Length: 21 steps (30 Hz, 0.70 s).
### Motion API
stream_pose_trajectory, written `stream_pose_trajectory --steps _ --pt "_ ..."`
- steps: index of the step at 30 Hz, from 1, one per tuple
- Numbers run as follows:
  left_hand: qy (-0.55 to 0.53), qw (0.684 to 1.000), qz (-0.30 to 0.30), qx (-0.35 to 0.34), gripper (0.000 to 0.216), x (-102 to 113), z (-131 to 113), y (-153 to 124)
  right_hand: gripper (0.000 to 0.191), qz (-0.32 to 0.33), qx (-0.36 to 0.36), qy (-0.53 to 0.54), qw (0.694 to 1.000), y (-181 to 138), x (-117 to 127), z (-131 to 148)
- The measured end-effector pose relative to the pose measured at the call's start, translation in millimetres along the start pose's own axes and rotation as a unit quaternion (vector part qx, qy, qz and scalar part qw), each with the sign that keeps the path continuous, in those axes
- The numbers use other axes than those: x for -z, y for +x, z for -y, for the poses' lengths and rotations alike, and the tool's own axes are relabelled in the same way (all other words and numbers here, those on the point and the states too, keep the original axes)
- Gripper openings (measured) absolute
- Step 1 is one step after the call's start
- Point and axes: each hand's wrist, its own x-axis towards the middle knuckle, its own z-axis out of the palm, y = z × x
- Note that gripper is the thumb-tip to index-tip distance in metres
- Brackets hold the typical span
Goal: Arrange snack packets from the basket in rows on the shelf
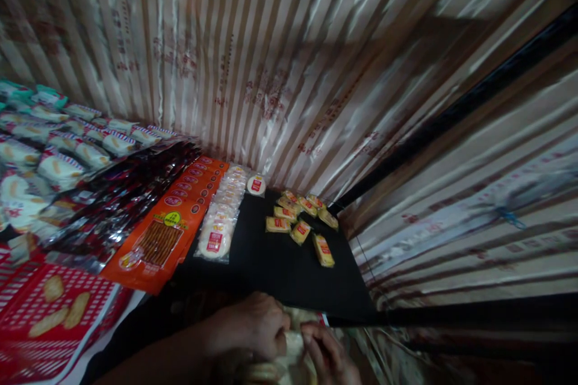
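At the bottom of the view, a pale, see-through plastic bag [295, 346] is between my two hands, with a bit of red at its far edge. My left hand [262, 325] is closed in a fist on the bag's left side. From the right, my right hand [329, 352] pinches it, thumb and fingers drawn together. Dim light and the frame's lower edge hide most of the bag, so what it contains is unclear. Just beyond my hands lies the black tabletop [280, 277], bearing several small yellow wrapped snack packs [324, 251].
Left of the tabletop lie a row of round white wrapped crackers [217, 237], an orange snack packet [180, 216], dark shiny packets [130, 192] and several white packets [61, 165]. A red basket [27, 337] holds loose biscuits. Striped curtains [253, 72] and a dark pole [433, 114] border the table.
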Motion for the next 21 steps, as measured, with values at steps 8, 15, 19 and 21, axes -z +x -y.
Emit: stream_pose_trajectory --steps 8,15,19,21 --pt "-0.283 0.943 -0.172 0.039 0.024 32 9 37 0.062 -0.061 -0.186 0.137 0.971 35 30 28" --pt "-0.548 0.785 -0.238 0.164 0.041 21 13 71 0.06 -0.042 -0.214 0.244 0.945 58 16 33" --pt "-0.556 0.774 -0.258 0.158 0.043 23 13 81 0.056 -0.071 -0.214 0.233 0.946 78 9 31" --pt "-0.548 0.775 -0.277 0.15 0.043 27 15 83 0.054 -0.073 -0.222 0.239 0.943 89 5 30"
